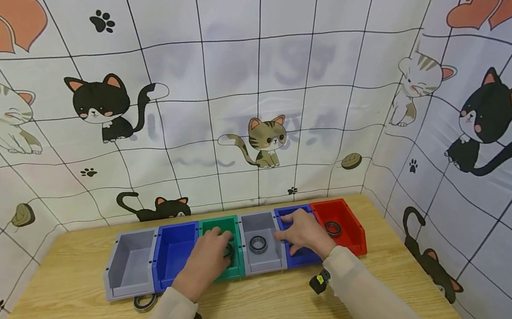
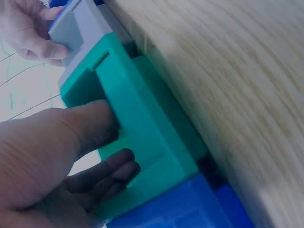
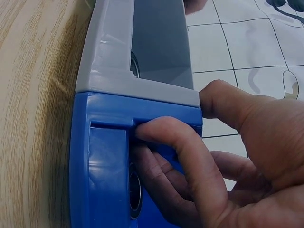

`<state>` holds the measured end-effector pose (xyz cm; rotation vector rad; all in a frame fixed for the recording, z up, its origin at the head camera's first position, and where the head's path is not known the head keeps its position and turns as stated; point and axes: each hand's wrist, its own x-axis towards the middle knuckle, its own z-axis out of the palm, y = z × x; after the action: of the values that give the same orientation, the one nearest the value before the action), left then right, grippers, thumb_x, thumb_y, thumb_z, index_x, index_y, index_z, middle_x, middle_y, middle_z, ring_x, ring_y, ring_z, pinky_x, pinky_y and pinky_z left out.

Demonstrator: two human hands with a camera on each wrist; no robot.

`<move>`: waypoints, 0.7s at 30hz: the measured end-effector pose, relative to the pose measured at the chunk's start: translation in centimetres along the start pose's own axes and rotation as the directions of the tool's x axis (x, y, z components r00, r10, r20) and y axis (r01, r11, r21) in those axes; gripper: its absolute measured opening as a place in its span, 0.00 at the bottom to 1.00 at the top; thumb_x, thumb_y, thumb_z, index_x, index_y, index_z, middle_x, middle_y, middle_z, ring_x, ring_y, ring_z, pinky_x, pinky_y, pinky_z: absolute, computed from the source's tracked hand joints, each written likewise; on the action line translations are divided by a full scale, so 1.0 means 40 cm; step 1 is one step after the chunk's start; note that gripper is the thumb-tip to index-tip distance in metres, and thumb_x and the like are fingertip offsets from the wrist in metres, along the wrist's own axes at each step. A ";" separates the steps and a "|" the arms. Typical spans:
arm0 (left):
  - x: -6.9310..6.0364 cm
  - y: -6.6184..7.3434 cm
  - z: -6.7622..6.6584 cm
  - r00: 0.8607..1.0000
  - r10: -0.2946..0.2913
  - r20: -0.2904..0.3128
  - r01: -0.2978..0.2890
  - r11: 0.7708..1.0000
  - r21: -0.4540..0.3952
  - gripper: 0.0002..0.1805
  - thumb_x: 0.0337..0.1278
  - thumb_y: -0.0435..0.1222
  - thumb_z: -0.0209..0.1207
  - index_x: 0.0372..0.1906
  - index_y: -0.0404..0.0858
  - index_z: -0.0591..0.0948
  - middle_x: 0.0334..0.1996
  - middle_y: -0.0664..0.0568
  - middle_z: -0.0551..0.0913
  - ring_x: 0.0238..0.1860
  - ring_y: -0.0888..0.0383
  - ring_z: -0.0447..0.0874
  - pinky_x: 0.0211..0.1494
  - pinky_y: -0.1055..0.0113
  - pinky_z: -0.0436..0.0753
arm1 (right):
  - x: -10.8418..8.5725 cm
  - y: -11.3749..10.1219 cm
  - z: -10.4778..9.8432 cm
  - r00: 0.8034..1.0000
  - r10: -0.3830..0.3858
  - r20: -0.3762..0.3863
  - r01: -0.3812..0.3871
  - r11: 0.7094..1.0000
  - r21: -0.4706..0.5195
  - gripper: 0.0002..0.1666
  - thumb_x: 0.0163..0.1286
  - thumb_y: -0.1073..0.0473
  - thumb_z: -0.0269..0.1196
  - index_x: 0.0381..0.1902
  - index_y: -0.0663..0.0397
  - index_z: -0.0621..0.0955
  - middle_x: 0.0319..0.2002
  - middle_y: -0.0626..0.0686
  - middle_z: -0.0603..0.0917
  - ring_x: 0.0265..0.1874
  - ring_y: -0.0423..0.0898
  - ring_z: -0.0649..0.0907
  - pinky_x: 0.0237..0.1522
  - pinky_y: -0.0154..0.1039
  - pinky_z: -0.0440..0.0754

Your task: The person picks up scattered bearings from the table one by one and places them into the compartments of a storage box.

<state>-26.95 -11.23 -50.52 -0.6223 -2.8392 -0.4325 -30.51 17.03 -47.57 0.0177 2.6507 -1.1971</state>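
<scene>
Six plastic bins [image 1: 132, 259] line the wood-grain bench [image 1: 262, 316]: two grey, two blue, one green, one red. Five bearings [image 1: 252, 246] show, four binned, one on the bench. The left hand [image 1: 208, 256] dips bent fingers into the green bin [image 2: 142, 118], grip unclear; the right hand [image 1: 306, 232], loosely spread and holding nothing, reaches into a blue bin [image 3: 109, 156] containing one bearing. Cat-print cloth [image 1: 194, 153] surrounds.

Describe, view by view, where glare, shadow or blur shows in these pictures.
Head: bright glare on the wooden table at the picture's bottom edge; left wrist: table grain blurred, cloth near the left hand washed out; right wrist: pale sheen on the blue bin, dark shadow on the table beside it.
</scene>
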 end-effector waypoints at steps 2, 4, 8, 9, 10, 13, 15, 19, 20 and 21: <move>-0.017 0.000 -0.019 1.000 -0.004 -0.001 0.004 0.999 -0.047 0.22 0.62 0.25 0.82 0.59 0.32 0.91 0.47 0.42 0.88 0.45 0.47 0.89 0.50 0.49 0.94 | 0.001 0.001 0.001 1.000 -0.001 0.003 0.001 1.000 0.012 0.43 0.77 0.54 0.81 0.84 0.60 0.80 0.27 0.58 0.86 0.17 0.45 0.92 0.33 0.38 0.94; -0.034 -0.006 -0.037 1.000 -0.007 -0.006 0.007 0.996 -0.094 0.21 0.63 0.26 0.82 0.60 0.34 0.91 0.49 0.43 0.89 0.46 0.50 0.90 0.50 0.52 0.94 | 0.002 0.003 0.002 1.000 -0.001 0.003 0.001 1.000 0.021 0.43 0.77 0.54 0.81 0.84 0.60 0.80 0.26 0.57 0.85 0.18 0.45 0.92 0.33 0.39 0.95; -0.068 -0.024 -0.070 0.999 -0.030 -0.026 0.025 0.984 -0.174 0.20 0.68 0.29 0.80 0.62 0.37 0.92 0.53 0.44 0.89 0.49 0.52 0.89 0.50 0.55 0.93 | 0.000 0.006 0.003 1.000 -0.003 0.002 0.003 0.999 0.032 0.43 0.77 0.54 0.81 0.84 0.59 0.80 0.26 0.56 0.85 0.18 0.46 0.92 0.34 0.39 0.95; -0.078 -0.029 -0.078 0.999 -0.031 -0.038 0.023 0.982 -0.188 0.20 0.69 0.29 0.80 0.62 0.37 0.92 0.54 0.45 0.89 0.48 0.52 0.88 0.49 0.57 0.92 | -0.001 0.008 0.003 1.000 -0.003 0.003 0.003 0.999 0.032 0.43 0.77 0.53 0.81 0.84 0.59 0.80 0.26 0.56 0.85 0.18 0.46 0.93 0.33 0.39 0.95; -0.089 -0.032 -0.087 0.998 -0.033 -0.054 0.022 0.980 -0.198 0.20 0.69 0.29 0.80 0.63 0.38 0.92 0.54 0.45 0.89 0.49 0.51 0.89 0.49 0.57 0.91 | -0.002 0.008 0.002 1.000 -0.002 0.004 0.002 0.999 0.034 0.43 0.77 0.53 0.81 0.84 0.58 0.80 0.25 0.57 0.85 0.18 0.47 0.93 0.33 0.39 0.95; -0.121 -0.047 -0.111 0.992 -0.016 -0.125 -0.009 0.980 -0.201 0.20 0.67 0.28 0.81 0.61 0.38 0.93 0.53 0.47 0.89 0.48 0.50 0.91 0.46 0.58 0.92 | -0.003 0.008 0.001 1.000 -0.002 0.014 0.001 0.999 0.044 0.43 0.78 0.53 0.81 0.84 0.59 0.80 0.25 0.57 0.85 0.19 0.49 0.93 0.33 0.39 0.95; -0.140 -0.060 -0.122 0.985 -0.004 -0.170 -0.029 0.982 -0.187 0.19 0.65 0.27 0.82 0.59 0.40 0.93 0.51 0.48 0.90 0.48 0.49 0.93 0.47 0.56 0.93 | -0.002 0.006 0.000 1.000 -0.003 0.014 0.003 0.999 0.046 0.43 0.78 0.53 0.81 0.84 0.59 0.80 0.26 0.57 0.85 0.20 0.50 0.94 0.33 0.40 0.95; -0.178 -0.087 -0.136 0.981 0.002 -0.194 -0.033 0.987 -0.159 0.17 0.63 0.29 0.83 0.54 0.41 0.94 0.49 0.51 0.91 0.49 0.50 0.95 0.50 0.54 0.96 | -0.002 0.005 0.000 1.000 -0.004 0.003 0.004 0.999 0.039 0.43 0.78 0.54 0.81 0.84 0.60 0.80 0.26 0.58 0.85 0.20 0.50 0.94 0.34 0.40 0.95; -0.190 -0.094 -0.140 0.984 0.000 -0.181 -0.028 0.987 -0.156 0.17 0.63 0.29 0.83 0.54 0.42 0.94 0.48 0.51 0.91 0.48 0.51 0.95 0.50 0.54 0.96 | -0.002 0.006 0.000 1.000 -0.003 0.001 0.003 0.999 0.036 0.43 0.78 0.53 0.81 0.84 0.60 0.80 0.26 0.58 0.85 0.20 0.49 0.94 0.34 0.39 0.95; -0.202 -0.100 -0.145 0.986 -0.002 -0.165 -0.024 0.988 -0.154 0.16 0.63 0.30 0.84 0.53 0.42 0.94 0.47 0.52 0.90 0.48 0.51 0.95 0.50 0.55 0.97 | -0.001 0.007 0.001 1.000 -0.001 0.000 0.001 0.999 0.036 0.43 0.77 0.53 0.81 0.84 0.59 0.80 0.26 0.58 0.85 0.20 0.49 0.94 0.35 0.39 0.95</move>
<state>-20.70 -19.61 -48.12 -0.5994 -2.6623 -0.6766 -30.43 17.18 -47.79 0.0229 2.6293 -1.2449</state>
